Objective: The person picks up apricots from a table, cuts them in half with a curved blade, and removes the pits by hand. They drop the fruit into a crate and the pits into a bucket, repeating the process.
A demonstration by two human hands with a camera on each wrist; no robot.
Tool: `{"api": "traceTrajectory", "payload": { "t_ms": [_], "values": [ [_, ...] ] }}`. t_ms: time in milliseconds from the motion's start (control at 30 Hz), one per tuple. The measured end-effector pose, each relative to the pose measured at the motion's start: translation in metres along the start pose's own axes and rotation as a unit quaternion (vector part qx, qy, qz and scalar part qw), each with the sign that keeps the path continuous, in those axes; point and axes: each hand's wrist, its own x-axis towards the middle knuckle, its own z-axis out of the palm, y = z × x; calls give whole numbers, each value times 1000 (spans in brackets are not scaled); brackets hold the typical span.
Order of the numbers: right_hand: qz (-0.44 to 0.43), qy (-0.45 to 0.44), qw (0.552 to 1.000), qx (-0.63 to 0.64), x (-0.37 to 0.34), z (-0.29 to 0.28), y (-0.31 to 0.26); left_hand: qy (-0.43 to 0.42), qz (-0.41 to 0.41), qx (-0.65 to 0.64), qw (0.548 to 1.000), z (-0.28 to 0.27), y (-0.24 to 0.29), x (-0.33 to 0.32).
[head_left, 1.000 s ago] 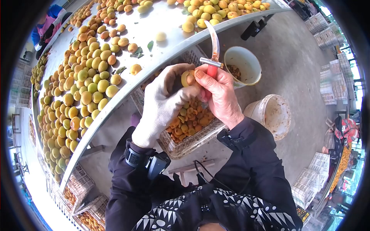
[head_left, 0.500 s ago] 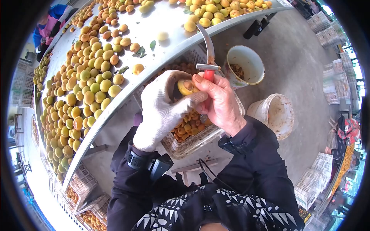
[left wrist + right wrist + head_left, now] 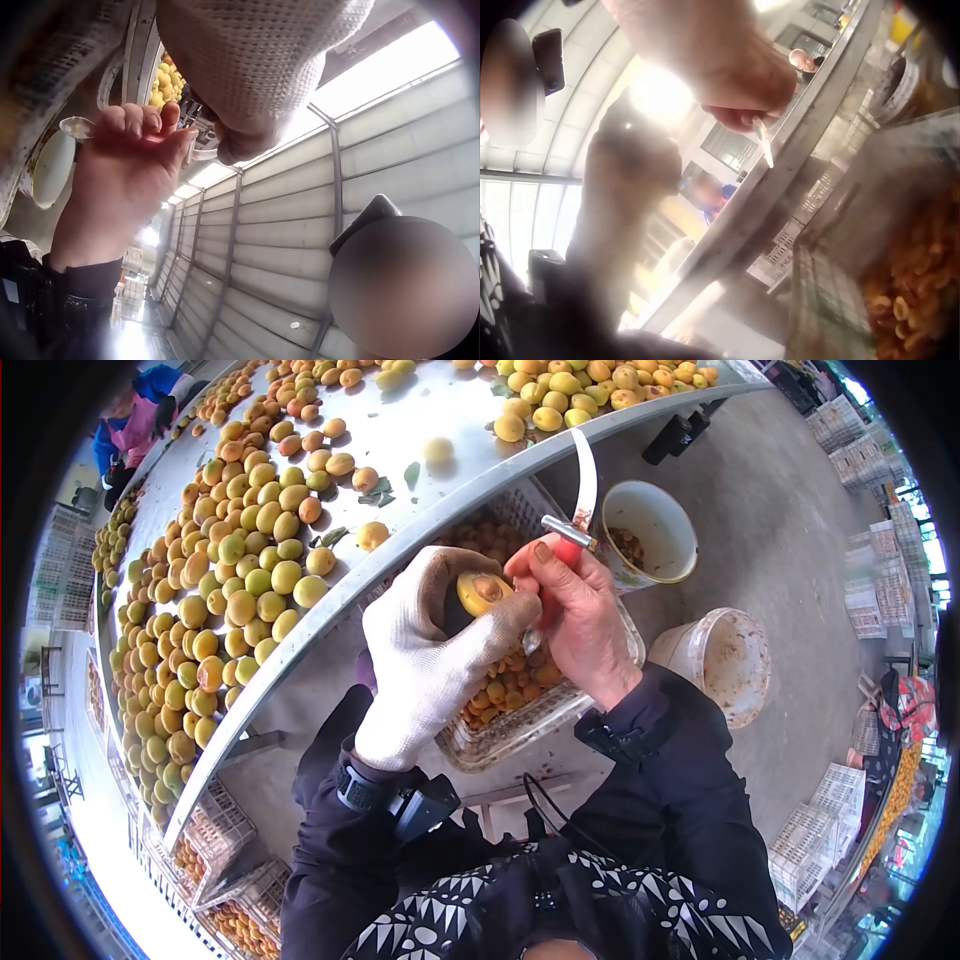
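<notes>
Pinching yellow fruit [image 3: 480,593], gloved left hand [image 3: 425,645], gripping red-handled knife [image 3: 567,551], bare right hand [image 3: 585,628], roof [image 3: 289,206] only in wrist views

The left hand [image 3: 420,645] wears a white knitted glove [image 3: 390,705]; dark sleeves [image 3: 690,770] carry black wrist straps [image 3: 612,738]; white triangles and dots pattern the black clothing [image 3: 645,895] at bottom centre.

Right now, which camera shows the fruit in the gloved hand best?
Head view: the yellow fruit shows clearly in the left hand. In the left wrist view, the glove hides nearly all of it; in the right wrist view, I can't see it.
</notes>
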Motion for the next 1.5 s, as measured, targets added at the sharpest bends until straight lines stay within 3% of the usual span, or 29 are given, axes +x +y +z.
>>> {"api": "traceTrajectory", "payload": {
  "t_ms": [133,233,300,400,500,533,567,633,767,833,900,967,1033,1067,1133,1367,1400,1433,1500],
  "values": [
    [-42,-35,995,-82,5,-5,-7,6,7,13,1000,-2,0,-1],
    [20,-43,998,-38,5,-9,-12,-11,-26,38,999,-4,-1,0],
    [86,-70,993,33,3,-5,-24,-18,67,63,996,-3,-15,6],
    [133,-82,986,48,-2,2,-23,2,138,110,984,-4,-25,14],
    [114,-59,990,65,-4,5,-19,-29,158,134,978,-2,-32,16],
    [103,-64,991,55,-1,1,-17,-50,49,-20,997,4,-29,10],
    [103,-64,991,55,0,0,-17,-50,49,-20,997,6,-26,10],
    [78,-81,993,27,1,-2,-16,-64,-22,-144,987,6,-23,12],
    [35,-49,998,-15,2,4,-8,-68,-77,-150,983,10,-34,13],
    [36,29,998,-47,3,5,-6,-40,-57,-95,993,12,-41,15],
    [4,55,998,-10,14,1,-8,1,-112,-219,969,13,-42,20],
    [-8,23,996,91,24,-4,-21,-7,-115,-233,966,11,-40,22],
    [-74,-30,987,138,29,-2,-32,-2,-133,-287,949,12,-43,22],
    [-76,-28,987,138,30,0,-37,-1,-143,-318,937,15,-43,22],
    [-173,-48,970,166,31,12,-49,3,-147,-334,931,22,-50,24],
    [-277,-54,949,141,33,27,-58,27,-180,-347,920,47,-33,23],
    [-289,-62,945,138,34,26,-57,9,-123,-262,957,50,-35,21],
    [-290,-61,945,138,35,28,-57,8,-122,-262,957,53,-36,21],
    [-305,-57,933,184,36,31,-56,21,-164,-343,924,56,-35,21]
  ]
}}
